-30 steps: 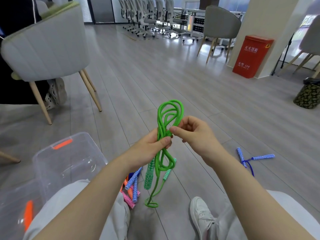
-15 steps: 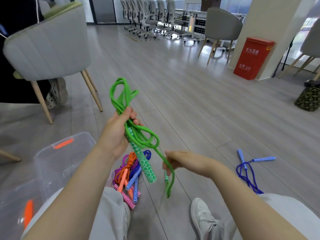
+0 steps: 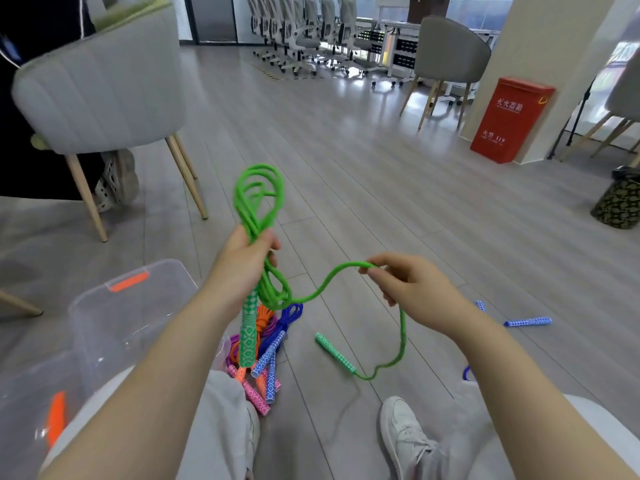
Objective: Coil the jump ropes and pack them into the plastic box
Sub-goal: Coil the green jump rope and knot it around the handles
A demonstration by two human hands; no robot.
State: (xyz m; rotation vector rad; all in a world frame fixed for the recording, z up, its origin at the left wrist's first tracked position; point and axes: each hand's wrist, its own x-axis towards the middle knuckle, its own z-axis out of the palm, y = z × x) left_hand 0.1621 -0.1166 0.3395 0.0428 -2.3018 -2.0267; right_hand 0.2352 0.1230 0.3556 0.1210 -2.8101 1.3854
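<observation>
At the far left a clear plastic box [image 3: 131, 317] stands on the grey plank floor [image 3: 363, 202], beside the person's left leg; it has rounded corners and an orange latch [image 3: 129, 282] on its rim. A second orange latch [image 3: 55, 418] shows lower down on clear plastic at the picture's edge. Behind the box a grey upholstered chair [image 3: 100, 88] stands on pale wooden legs.

The left hand [image 3: 242, 268] grips the green jump rope [image 3: 261, 216] around the middle of its coil. The cord is bright green and braided; several loops rise above the fist and more hang below it. One handle [image 3: 249, 336], green with a white diamond pattern, hangs straight down from the hand.

Under that handle, on the floor between the legs, lies a heap of other ropes [image 3: 266, 355] with orange, purple and blue cords and pink, orange and blue patterned handles.

From the coil a loose strand arcs to the right hand [image 3: 412, 289], which pinches it between thumb and fingertips. The strand then drops down to the floor and ends at the second green handle [image 3: 335, 353], lying flat near a white shoe [image 3: 403, 434].

Further right, a blue jump rope [image 3: 526, 321] lies on the floor, partly hidden by the right forearm. A red bin [image 3: 509, 119] stands against a pillar.
</observation>
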